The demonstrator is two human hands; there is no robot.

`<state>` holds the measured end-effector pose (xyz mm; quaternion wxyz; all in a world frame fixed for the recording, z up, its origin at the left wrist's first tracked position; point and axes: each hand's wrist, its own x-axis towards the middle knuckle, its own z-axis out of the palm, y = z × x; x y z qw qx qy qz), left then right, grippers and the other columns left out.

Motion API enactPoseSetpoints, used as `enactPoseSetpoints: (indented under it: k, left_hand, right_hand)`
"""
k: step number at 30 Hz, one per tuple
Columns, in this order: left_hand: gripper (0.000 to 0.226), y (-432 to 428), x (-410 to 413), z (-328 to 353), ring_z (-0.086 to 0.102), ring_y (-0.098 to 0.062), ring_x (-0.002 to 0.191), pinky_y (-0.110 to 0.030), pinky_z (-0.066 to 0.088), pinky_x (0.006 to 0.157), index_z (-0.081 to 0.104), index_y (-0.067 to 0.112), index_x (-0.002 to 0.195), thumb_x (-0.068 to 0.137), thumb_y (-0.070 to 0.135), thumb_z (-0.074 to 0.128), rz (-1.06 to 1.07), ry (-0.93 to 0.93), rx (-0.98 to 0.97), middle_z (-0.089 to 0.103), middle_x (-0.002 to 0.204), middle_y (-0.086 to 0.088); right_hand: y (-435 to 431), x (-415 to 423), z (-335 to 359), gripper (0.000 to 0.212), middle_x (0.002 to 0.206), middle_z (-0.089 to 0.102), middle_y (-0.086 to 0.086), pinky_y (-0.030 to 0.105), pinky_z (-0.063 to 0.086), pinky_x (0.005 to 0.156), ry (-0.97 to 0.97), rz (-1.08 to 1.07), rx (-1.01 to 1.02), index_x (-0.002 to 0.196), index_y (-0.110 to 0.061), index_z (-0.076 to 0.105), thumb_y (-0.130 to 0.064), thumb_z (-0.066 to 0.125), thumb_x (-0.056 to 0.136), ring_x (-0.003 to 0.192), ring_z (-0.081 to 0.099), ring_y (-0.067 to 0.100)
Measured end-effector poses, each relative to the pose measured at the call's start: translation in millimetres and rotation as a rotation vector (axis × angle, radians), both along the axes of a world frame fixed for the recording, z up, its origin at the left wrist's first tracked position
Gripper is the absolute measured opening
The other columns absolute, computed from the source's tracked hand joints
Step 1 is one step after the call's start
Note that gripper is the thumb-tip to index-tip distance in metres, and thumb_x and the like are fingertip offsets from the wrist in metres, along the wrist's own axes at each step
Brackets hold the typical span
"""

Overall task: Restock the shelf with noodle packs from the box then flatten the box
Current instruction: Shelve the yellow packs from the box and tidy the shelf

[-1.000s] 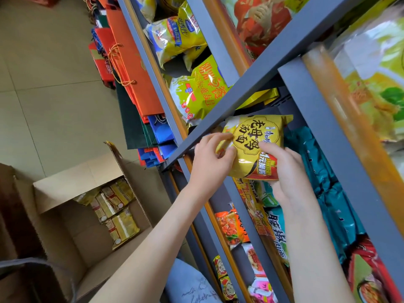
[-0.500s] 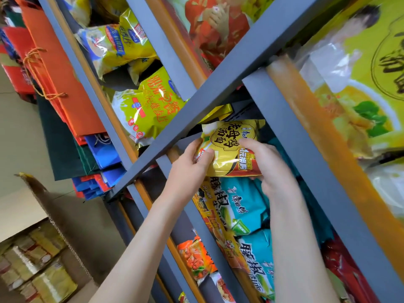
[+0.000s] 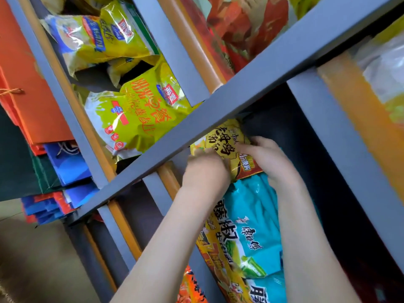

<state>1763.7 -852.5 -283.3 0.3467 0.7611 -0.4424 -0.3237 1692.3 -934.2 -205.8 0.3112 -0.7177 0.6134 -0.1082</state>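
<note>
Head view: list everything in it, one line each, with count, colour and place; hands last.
shelf frame: one, grey with orange edge strips, slanting across the view
yellow noodle pack: one, yellow with a red corner, just under the grey bar, above the teal packs
teal noodle packs: at least two, teal, below the yellow pack
yellow-green bags: at least two, upper left bay
red pack: one, top bay
paper bags: several, orange and blue, left of the shelf
orange packs: count unclear, bottom edge
left hand: one, grips the yellow pack's left side
right hand: one, holds its right side
</note>
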Motion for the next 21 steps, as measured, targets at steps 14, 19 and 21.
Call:
enactPoseSetpoints:
  k: [14,19,21]
  left_hand:
    - [0.064,-77.8,5.1,-38.4,0.039,-0.029,0.127,-0.037,0.045,0.097,0.032,0.045,0.142,0.092,0.006,0.042,-0.307,0.038,-0.108,0.025,0.147,-0.007]
    - [0.063,-83.7,2.1,-38.7,0.043,-0.027,0.129,-0.03,0.043,0.093,0.025,0.042,0.146,0.096,0.005,0.032,-0.465,-0.077,-0.086,0.022,0.154,-0.007]
    - [0.065,-88.6,-1.8,-40.4,0.042,-0.027,0.129,-0.032,0.041,0.097,0.019,0.043,0.147,0.096,0.006,0.031,-0.535,-0.101,-0.056,0.027,0.154,-0.005]
  right_hand:
    - [-78.0,-18.1,-12.4,0.043,0.125,0.059,0.008,0.042,0.048,0.098,0.27,0.078,-0.189,0.131,-0.008,0.053,-0.013,0.063,0.089,0.107,0.061,0.025]
    - [-84.4,-25.1,-12.0,0.047,0.121,0.059,0.006,0.013,0.046,0.078,0.241,0.159,-0.323,0.133,-0.009,0.05,-0.004,0.063,0.087,0.099,0.054,0.011]
    - [-86.8,-26.7,-9.9,0.054,0.129,0.056,0.009,0.018,0.042,0.084,0.229,0.194,-0.349,0.135,-0.01,0.048,-0.002,0.066,0.084,0.105,0.052,0.01]
